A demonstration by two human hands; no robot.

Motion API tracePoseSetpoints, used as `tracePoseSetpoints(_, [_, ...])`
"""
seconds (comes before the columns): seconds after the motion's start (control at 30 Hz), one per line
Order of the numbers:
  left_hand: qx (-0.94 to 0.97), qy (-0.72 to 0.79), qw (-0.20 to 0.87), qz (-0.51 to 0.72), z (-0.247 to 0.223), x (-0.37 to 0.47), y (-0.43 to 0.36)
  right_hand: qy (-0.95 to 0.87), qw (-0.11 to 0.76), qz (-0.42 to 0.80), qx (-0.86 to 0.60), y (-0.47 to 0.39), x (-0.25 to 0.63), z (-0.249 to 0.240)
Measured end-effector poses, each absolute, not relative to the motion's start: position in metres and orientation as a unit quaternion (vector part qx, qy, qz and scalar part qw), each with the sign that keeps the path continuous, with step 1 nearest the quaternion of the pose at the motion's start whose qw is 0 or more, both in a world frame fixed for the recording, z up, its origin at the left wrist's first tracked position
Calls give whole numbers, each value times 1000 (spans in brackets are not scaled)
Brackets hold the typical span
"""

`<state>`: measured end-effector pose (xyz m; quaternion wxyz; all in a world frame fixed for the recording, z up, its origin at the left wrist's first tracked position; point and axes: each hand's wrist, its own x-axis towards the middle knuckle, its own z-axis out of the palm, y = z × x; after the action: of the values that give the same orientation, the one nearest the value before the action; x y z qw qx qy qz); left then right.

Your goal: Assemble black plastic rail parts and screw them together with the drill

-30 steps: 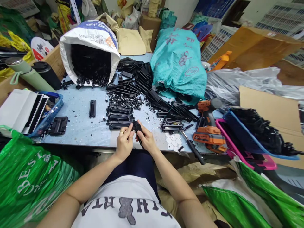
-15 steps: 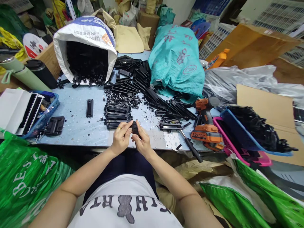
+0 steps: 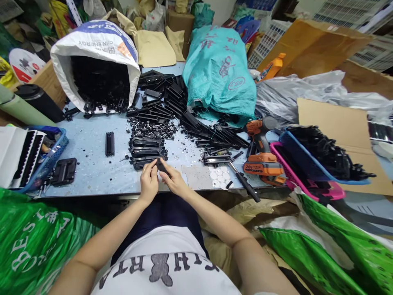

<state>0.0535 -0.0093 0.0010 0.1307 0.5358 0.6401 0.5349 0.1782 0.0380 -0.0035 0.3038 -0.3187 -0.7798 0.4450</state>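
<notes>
Near the front edge of the blue table (image 3: pixel 89 180), my left hand (image 3: pixel 149 180) and my right hand (image 3: pixel 173 179) grip a small black part (image 3: pixel 161 165) between their fingers. Its far end lies close to a stack of long black pieces (image 3: pixel 144 152). Beyond that stack are scattered screws and small black bits (image 3: pixel 150 128). One black slotted block (image 3: pixel 109 144) stands apart to the left. Right of my hands, white round discs (image 3: pixel 219 177) lie beside a black-handled tool (image 3: pixel 247 186).
An orange cordless drill (image 3: pixel 262 151) stands right of the tool. A blue basket of black parts (image 3: pixel 334 180) rests on a pink basket (image 3: pixel 330 192). At the back are an open white sack (image 3: pixel 58 53) and a teal sack (image 3: pixel 217 73). A blue basket (image 3: pixel 59 149) sits left.
The view has shifted, so most things appear further left. My hands still hold the black part, which is now turned differently between the fingers.
</notes>
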Motion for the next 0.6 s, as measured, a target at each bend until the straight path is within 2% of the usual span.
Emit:
tracePoseSetpoints(0.07, [532, 690, 125, 475, -8, 50, -17, -834, 237, 381, -319, 69, 194, -2])
tracePoseSetpoints(0.13, [599, 697, 87, 384, -10, 46, -22, -848, 240, 300, -365, 113, 218, 0])
tracePoseSetpoints(0.2, [722, 631, 61, 279, -6, 42, -21, -822, 283, 210, -448, 165, 247, 3])
tracePoseSetpoints(0.27, [828, 527, 60, 179, 0, 40, -15, -776, 268, 104, -561, 216, 279, 7])
tracePoseSetpoints(0.33, [878, 464, 63, 103, 5, 40, -6, -726, 148, 16, -671, 258, 310, 11])
tracePoseSetpoints(0.43, [868, 493, 55, 31, 9, 41, 2, -689, 1, -9, -725, 302, 346, 16])
tracePoseSetpoints(0.6, [801, 597, 43, -26, 5, 34, 13, -712, -88, 17, -697, 345, 373, 22])
